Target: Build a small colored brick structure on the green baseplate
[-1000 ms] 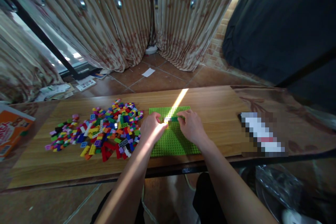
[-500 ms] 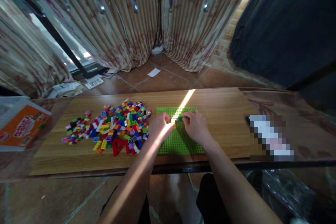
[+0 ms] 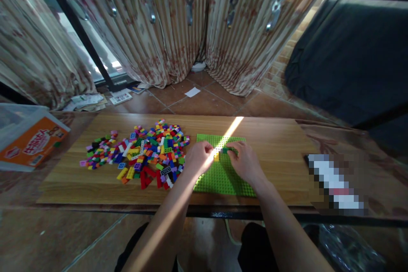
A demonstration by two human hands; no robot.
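A green studded baseplate (image 3: pixel 212 182) lies on the wooden board, and both hands are over its upper half. My left hand (image 3: pixel 200 159) has its thumb and fingers drawn together beside a small yellow brick (image 3: pixel 216 157); what they grip, if anything, is hidden. My right hand (image 3: pixel 245 161) pinches a green brick (image 3: pixel 225 150) from the right. Something small and white shows between the two hands, partly washed out by a bright strip of sunlight.
Left of the baseplate spreads a heap of loose coloured bricks (image 3: pixel 149 151). A plastic box with an orange label (image 3: pixel 35 144) stands at the far left. On the right lies a blurred-out object (image 3: pixel 334 182). The wooden board (image 3: pixel 277 144) ends at a dark front edge.
The whole view has shifted slightly, with the board lower in it. My left fingers have drawn back a little from the bricks, so the yellow one shows more. My right hand keeps its pinch.
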